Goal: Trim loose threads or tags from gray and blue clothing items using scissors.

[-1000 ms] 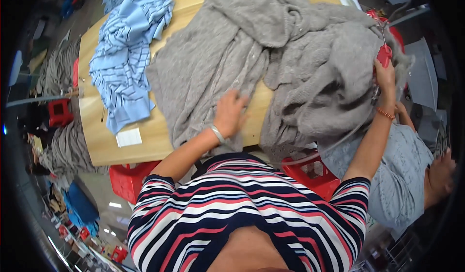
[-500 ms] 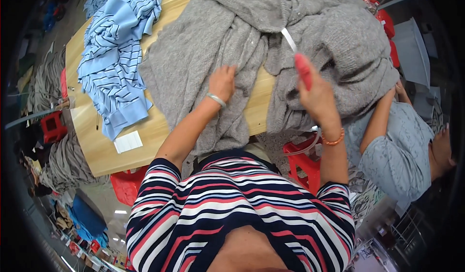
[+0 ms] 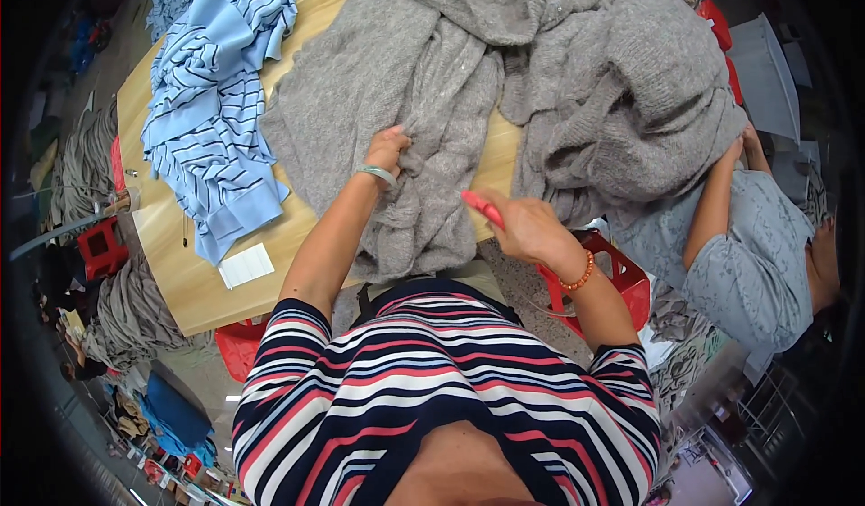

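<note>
A grey knitted garment (image 3: 360, 82) is spread over the table in front of me, its lower part bunched near the front edge. My left hand (image 3: 386, 154), a bangle at its wrist, rests on that garment with fingers pinched at a fold of the knit. My right hand (image 3: 533, 228) grips a slim red-handled tool (image 3: 484, 209); its red end points left, just beside the garment's lower right edge. No blade or tip can be made out. Another heap of grey knitwear (image 3: 640, 82) lies to the right.
Light blue striped knitwear (image 3: 212, 118) and a white paper slip (image 3: 246, 265) lie on the wooden table (image 3: 171, 272) at left. A co-worker's hand (image 3: 750, 136) touches the right heap. Red stools (image 3: 613, 276) stand below the table edge.
My right hand has come down and left with the red-handled tool, away from the right heap. The white strip seen beyond its handle no longer shows. My left hand has shifted slightly left and down.
</note>
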Motion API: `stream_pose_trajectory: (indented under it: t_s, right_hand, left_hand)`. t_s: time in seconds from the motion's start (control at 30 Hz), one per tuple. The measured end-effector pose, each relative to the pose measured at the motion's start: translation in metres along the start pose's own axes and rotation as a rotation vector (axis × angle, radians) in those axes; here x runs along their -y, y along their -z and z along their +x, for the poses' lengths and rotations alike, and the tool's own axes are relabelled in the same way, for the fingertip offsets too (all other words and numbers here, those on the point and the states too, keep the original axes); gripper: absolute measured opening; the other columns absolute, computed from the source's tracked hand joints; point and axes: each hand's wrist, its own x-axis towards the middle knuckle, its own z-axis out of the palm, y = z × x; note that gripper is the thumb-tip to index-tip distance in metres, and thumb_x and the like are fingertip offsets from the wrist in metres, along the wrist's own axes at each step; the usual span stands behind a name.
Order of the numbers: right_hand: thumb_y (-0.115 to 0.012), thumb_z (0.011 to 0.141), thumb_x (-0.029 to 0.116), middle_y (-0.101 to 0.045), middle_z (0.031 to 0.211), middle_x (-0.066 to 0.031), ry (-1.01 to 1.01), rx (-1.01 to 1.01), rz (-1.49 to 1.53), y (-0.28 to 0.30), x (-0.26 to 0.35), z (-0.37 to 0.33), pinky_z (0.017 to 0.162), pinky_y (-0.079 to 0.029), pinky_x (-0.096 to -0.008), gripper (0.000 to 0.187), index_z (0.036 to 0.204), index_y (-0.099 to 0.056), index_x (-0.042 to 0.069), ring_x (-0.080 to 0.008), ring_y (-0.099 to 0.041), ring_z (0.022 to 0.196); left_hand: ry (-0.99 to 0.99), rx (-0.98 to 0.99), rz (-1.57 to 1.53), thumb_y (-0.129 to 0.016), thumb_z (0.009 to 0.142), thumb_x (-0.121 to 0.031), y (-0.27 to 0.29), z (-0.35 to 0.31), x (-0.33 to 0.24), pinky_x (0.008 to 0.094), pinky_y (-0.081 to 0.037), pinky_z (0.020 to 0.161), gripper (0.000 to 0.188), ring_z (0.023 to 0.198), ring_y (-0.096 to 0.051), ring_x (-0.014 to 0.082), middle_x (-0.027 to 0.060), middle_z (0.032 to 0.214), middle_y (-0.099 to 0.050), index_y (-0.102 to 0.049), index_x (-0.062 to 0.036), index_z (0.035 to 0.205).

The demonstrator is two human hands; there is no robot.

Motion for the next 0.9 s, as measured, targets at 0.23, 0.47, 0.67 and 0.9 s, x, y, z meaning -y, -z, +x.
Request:
stream_pose_trajectory:
  t_s: [0.23,0.47,0.67,0.9]
  right_hand:
    - [-0.057,0.085,0.019,-0.064,0.083,-0.0239,-0.031,-0.135,0.04,0.008,-0.015,0.008,0.072,-0.049,-0.051,0.046,0.129,-0.047,0.014,-0.043,-0.062,0.08]
    - [-0.057,0.086,0.02,-0.065,0.083,-0.0235,0.096,0.014,0.086,0.022,-0.023,0.013,0.071,-0.049,-0.0515,0.044,0.129,-0.048,0.015,-0.0426,-0.062,0.079]
    - [-0.057,0.086,0.019,-0.064,0.083,-0.024,-0.008,-0.101,0.089,0.026,-0.052,0.016,0.073,-0.049,-0.051,0.045,0.13,-0.047,0.015,-0.0424,-0.062,0.08]
    - [-0.057,0.086,0.019,-0.064,0.083,-0.0243,-0.062,-0.139,0.082,0.033,-0.062,0.033,0.073,-0.049,-0.0513,0.045,0.13,-0.047,0.014,-0.043,-0.062,0.08]
  left_hand:
    - [0.072,0.216,0.091,-0.047,0.088,0.002,-0.016,-0.017,-0.025,0.031,-0.051,0.084,0.03,0.094,-0.062,0.0173,0.0102,0.107,-0.064,-0.052,0.0011,0.118]
    - [0.055,0.114,0.148,-0.053,0.093,-0.01,-0.018,-0.017,-0.023,0.0292,-0.049,0.081,0.027,0.092,-0.062,0.0165,0.0075,0.106,-0.064,-0.054,0.001,0.118]
    - [-0.554,-0.169,1.35,-0.071,0.079,-0.032,-0.07,-0.013,-0.046,0.0355,-0.048,0.086,0.052,0.097,-0.063,0.0285,0.0177,0.107,-0.065,-0.057,0.0014,0.117]
    - [-0.397,-0.126,0.891,-0.072,0.076,-0.017,-0.064,0.066,-0.027,0.0259,-0.047,0.063,0.023,0.067,-0.058,0.0118,0.0056,0.076,-0.066,-0.067,0.0019,0.089]
